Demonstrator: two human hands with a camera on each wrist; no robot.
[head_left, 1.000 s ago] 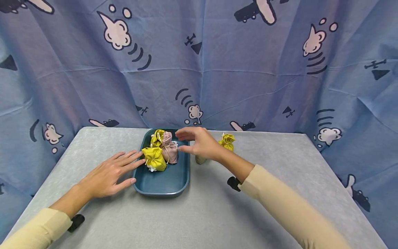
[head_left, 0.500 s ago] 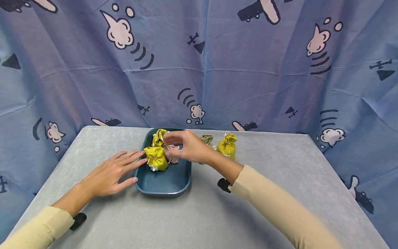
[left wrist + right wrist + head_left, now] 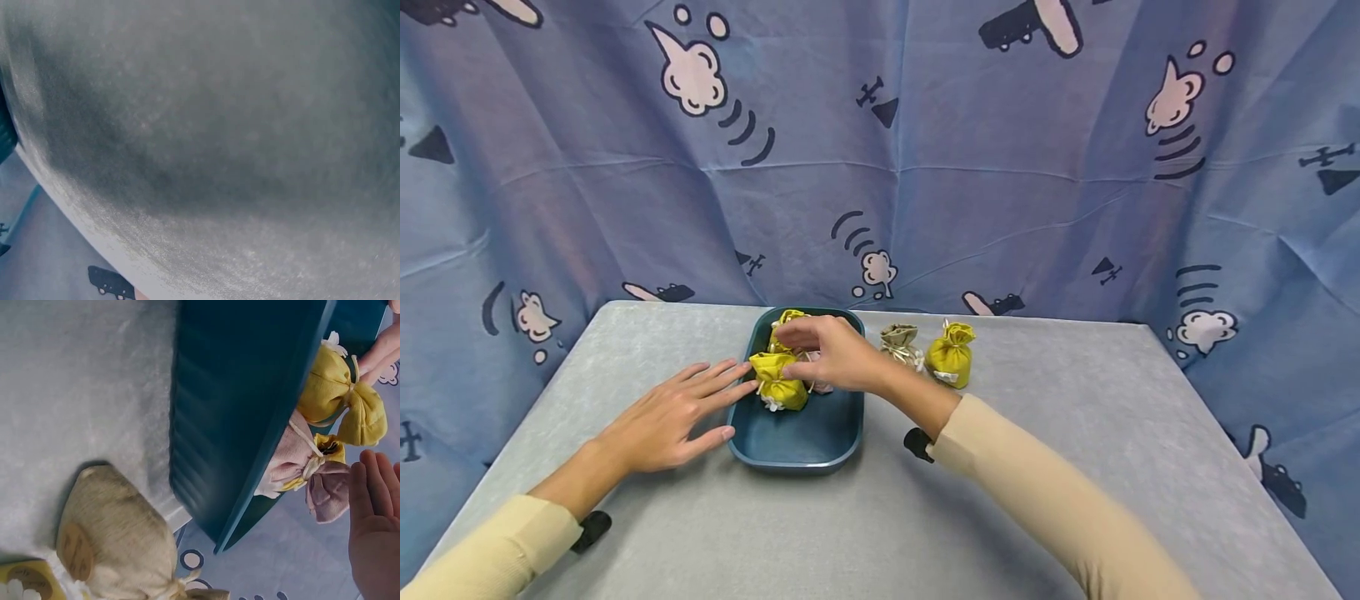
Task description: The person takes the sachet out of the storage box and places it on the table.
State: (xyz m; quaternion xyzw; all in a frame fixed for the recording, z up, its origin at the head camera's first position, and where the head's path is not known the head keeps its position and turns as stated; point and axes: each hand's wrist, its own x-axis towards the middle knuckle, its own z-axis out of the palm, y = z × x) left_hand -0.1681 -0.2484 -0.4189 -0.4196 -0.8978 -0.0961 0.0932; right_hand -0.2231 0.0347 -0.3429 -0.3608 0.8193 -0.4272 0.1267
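A blue-green tray [image 3: 797, 446] holds two yellow drawstring pouches, one in front [image 3: 781, 392] and one behind [image 3: 788, 317], and a pink drawstring pouch [image 3: 290, 456]. My right hand [image 3: 842, 357] hovers over the tray, fingers slightly bent and thumb apart, hiding most of the pink pouch in the head view. From the right wrist, its fingers appear extended near the top of the pink pouch, with nothing gripped. My left hand [image 3: 662, 421] lies spread at the tray's left rim, its fingertips beside the front yellow pouch. The left wrist view shows mostly grey tabletop.
Right of the tray stand a beige pouch [image 3: 898, 342] and another yellow pouch [image 3: 951, 360] with a white flower. Everything sits on a grey table [image 3: 1037, 417]. A blue patterned curtain [image 3: 985, 225] hangs behind the far edge.
My right hand has moved left, from the tray's right side to over its pouches, uncovering the beige pouch. The left hand stays at the rim.
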